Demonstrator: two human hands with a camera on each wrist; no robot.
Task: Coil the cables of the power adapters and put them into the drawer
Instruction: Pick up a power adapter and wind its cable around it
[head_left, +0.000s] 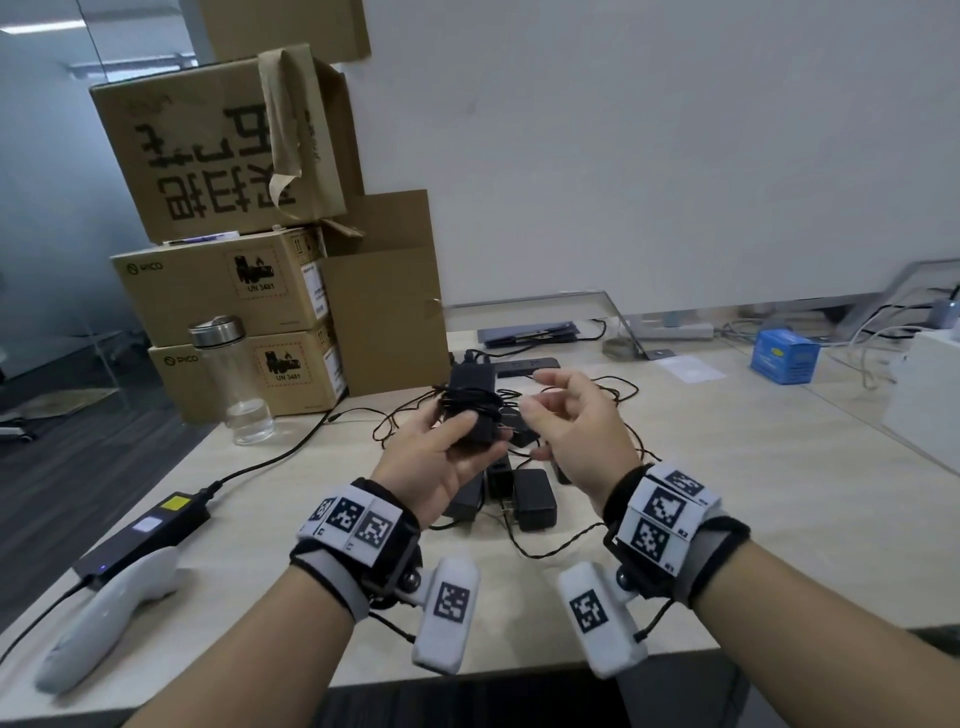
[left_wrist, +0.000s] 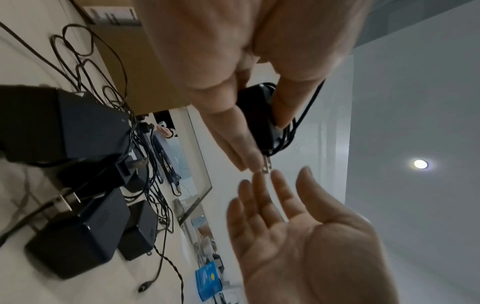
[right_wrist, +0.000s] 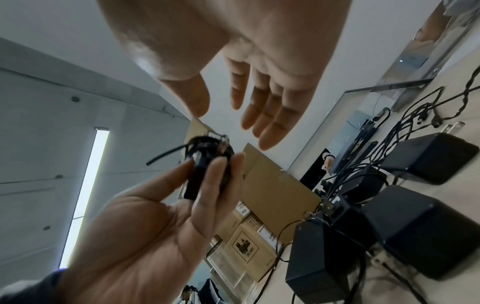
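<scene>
Left hand (head_left: 441, 457) gripping cable-wrapped power adapter (head_left: 470, 410), right hand (head_left: 576, 431) beside it, loosely open, empty

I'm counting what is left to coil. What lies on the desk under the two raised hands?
Several black adapters with loose tangled cables lie there. The left hand holds an already wrapped adapter; the right hand is empty. The hands cover part of the pile, so an exact count is hidden.

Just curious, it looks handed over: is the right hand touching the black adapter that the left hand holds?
Apart. The right wrist view shows the right hand open, with bare wall between its fingertips and the adapter gripped by the left hand.
</scene>
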